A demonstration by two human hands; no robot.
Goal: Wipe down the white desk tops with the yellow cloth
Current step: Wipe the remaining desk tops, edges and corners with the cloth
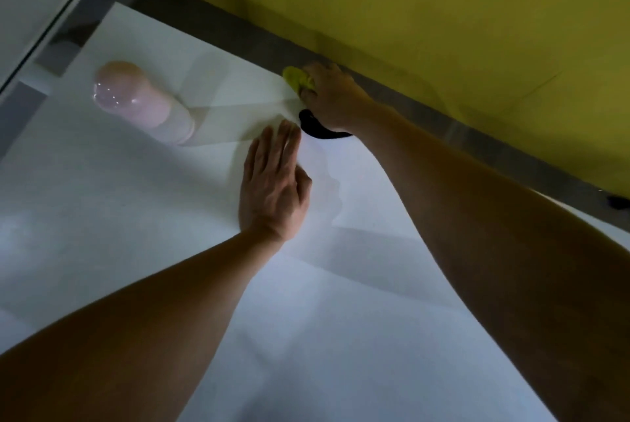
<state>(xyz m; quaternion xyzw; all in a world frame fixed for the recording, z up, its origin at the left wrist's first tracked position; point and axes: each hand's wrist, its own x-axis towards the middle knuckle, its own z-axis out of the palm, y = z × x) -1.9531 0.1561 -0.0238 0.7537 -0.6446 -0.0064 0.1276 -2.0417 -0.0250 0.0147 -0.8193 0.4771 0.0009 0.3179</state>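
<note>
White desk top [341, 336] filled lower frame. L hand [272, 190] at centre lay flat on it, fingers straight and close together. Above it, R hand [332, 96] gripped bunched yellow cloth [296, 79] at desk's far edge, beside yellow partition [426, 12]. Pink bottle [136, 101] stood upper left.

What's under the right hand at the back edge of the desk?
The right hand covers a bunched yellow cloth on the white desk; a black object shows below the palm. How far either extends underneath is hidden.
</note>
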